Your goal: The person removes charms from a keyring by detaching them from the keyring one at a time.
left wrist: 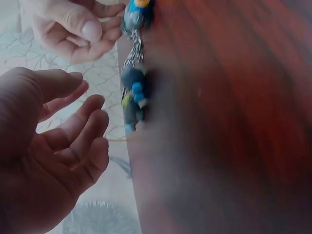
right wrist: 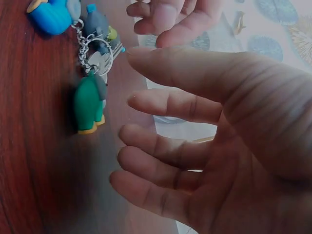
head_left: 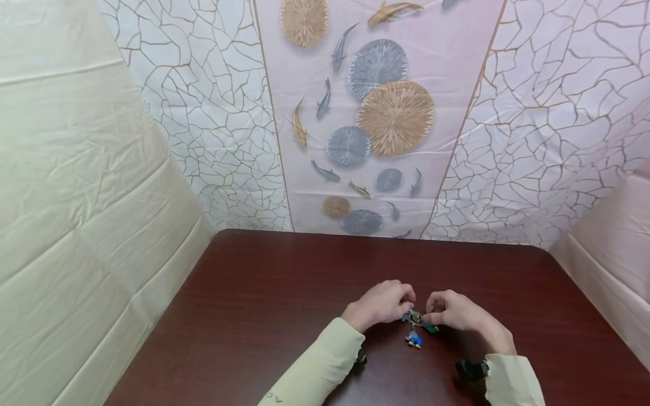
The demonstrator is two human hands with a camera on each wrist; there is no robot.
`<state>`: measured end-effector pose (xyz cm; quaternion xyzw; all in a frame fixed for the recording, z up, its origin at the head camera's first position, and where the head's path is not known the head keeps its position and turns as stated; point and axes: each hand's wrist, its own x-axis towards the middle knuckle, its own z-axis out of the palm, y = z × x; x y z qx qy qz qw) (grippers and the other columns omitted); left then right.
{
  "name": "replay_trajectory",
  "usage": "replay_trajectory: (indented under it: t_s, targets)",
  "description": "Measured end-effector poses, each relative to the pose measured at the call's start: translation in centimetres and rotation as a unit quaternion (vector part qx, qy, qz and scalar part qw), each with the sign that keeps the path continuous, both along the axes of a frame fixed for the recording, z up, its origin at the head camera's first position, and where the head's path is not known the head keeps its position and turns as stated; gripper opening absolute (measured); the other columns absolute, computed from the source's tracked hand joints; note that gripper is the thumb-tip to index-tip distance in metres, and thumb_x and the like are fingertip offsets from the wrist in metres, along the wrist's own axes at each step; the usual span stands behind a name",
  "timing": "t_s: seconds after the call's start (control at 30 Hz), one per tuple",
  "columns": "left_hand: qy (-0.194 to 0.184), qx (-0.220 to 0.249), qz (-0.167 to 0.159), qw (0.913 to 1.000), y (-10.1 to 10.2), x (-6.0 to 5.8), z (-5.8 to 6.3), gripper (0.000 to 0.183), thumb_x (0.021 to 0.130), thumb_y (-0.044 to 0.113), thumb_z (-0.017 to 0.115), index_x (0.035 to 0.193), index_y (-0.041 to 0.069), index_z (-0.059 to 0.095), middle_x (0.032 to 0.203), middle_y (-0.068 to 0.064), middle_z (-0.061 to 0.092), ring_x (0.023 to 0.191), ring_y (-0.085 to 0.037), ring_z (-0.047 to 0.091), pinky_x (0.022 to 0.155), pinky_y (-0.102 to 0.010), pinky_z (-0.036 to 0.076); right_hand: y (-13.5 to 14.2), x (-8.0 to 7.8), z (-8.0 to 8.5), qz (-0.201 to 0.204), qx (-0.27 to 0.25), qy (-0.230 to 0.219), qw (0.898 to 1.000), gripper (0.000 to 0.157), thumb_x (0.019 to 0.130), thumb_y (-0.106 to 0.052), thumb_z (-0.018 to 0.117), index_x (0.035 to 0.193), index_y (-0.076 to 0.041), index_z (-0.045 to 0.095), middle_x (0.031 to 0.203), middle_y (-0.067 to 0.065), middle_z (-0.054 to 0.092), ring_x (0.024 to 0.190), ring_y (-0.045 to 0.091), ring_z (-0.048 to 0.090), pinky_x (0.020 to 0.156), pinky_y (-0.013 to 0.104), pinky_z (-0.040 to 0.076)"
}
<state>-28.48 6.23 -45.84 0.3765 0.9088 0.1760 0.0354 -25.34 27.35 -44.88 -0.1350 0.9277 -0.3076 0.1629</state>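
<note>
A bunch of keychains lies on the table between the two hands. Its small figures are a blue one (head_left: 414, 339), a green one (right wrist: 87, 105) with yellow feet, and a dark grey one (left wrist: 132, 78) with bright blue bits. Silver chains (left wrist: 136, 48) and a metal split ring (right wrist: 112, 56) link them. My left hand (head_left: 383, 303) hovers beside the grey figure, its fingers loosely bent and a gap between thumb and fingertips. On the other side, near the green figure, my right hand (head_left: 459, 312) has its fingers spread and relaxed. Neither hand holds anything in the wrist views.
The dark red-brown table (head_left: 264, 293) reaches back to a patterned cloth (head_left: 213, 113) with fish and round motifs. Pale cloth hangs at the left (head_left: 101, 169) and right sides. A dark strap (head_left: 471, 370) sits at the right wrist.
</note>
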Motion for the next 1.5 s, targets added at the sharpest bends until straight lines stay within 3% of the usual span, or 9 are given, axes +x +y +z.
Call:
replay_trajectory:
  t_s: [0.23,0.53,0.7,0.87,1.07,1.27,1.5]
  targets:
    - [0.017,-0.047,0.015,0.9986,1.3,0.4,-0.6,0.012,0.095,0.028,0.063,0.106,0.027,0.067,0.097,0.012,0.065,0.081,-0.002,0.057,0.068,-0.015,0.044,0.1,0.0,-0.5,0.033,-0.014,-0.009,0.999,0.021,0.084,-0.025,0.076,0.085,-0.010,0.062,0.068,0.000,0.060,0.061,0.014,0.052,0.054,0.027,0.042]
    - [0.035,-0.105,0.047,0.9927,2.6,0.7,-1.0,0.004,0.091,0.025,0.065,0.093,0.029,0.066,0.088,0.011,0.059,0.079,-0.005,0.054,0.062,-0.019,0.043,-0.5,0.0,-0.7,0.038,0.001,-0.011,0.999,0.021,0.083,-0.024,0.077,0.084,-0.010,0.061,0.068,0.000,0.056,0.059,0.013,0.050,0.054,0.026,0.041]
    - [0.053,-0.120,0.061,0.9895,2.8,1.0,-1.0,0.012,0.090,0.026,0.065,0.080,0.026,0.058,0.080,0.008,0.055,0.072,-0.009,0.053,0.055,-0.023,0.042,-0.8,-0.1,-0.7,0.039,0.005,-0.023,0.999,0.024,0.083,-0.024,0.077,0.079,-0.010,0.057,0.068,-0.001,0.056,0.056,0.012,0.050,0.051,0.027,0.042]
    - [0.053,-0.123,0.064,0.9889,2.8,1.1,-0.8,0.012,0.089,0.026,0.065,0.081,0.025,0.057,0.080,0.006,0.054,0.071,-0.011,0.054,0.055,-0.024,0.043,-1.0,-0.1,-0.9,0.044,0.004,-0.043,0.998,0.021,0.084,-0.019,0.075,0.079,-0.010,0.057,0.067,-0.001,0.055,0.053,0.013,0.049,0.049,0.028,0.041]
    - [0.035,-0.082,0.059,0.9942,2.5,1.0,-0.9,0.008,0.093,0.024,0.062,0.088,0.024,0.055,0.081,0.009,0.054,0.070,-0.006,0.052,0.057,-0.018,0.041,-0.9,0.2,-0.9,0.068,-0.008,-0.050,0.996,0.008,0.086,-0.009,0.066,0.079,-0.011,0.061,0.066,-0.003,0.055,0.053,0.014,0.047,0.046,0.029,0.041]
    - [0.046,-0.015,0.048,0.9977,1.9,0.7,-1.1,0.008,0.093,0.018,0.061,0.090,0.022,0.055,0.080,0.011,0.056,0.070,-0.003,0.051,0.061,-0.013,0.039,-0.7,-0.1,-0.7,0.088,-0.025,-0.031,0.995,0.010,0.089,-0.008,0.059,0.082,-0.011,0.065,0.068,-0.004,0.055,0.052,0.012,0.049,0.046,0.029,0.044]
    - [-0.033,0.081,0.070,0.9937,0.9,0.7,-0.6,0.003,0.097,0.020,0.059,0.097,0.022,0.057,0.084,0.012,0.057,0.066,-0.002,0.050,0.060,-0.014,0.042,-0.4,-0.4,0.4,0.108,-0.052,0.008,0.993,0.011,0.089,-0.005,0.057,0.081,-0.010,0.063,0.069,-0.005,0.055,0.054,0.005,0.048,0.050,0.024,0.042]
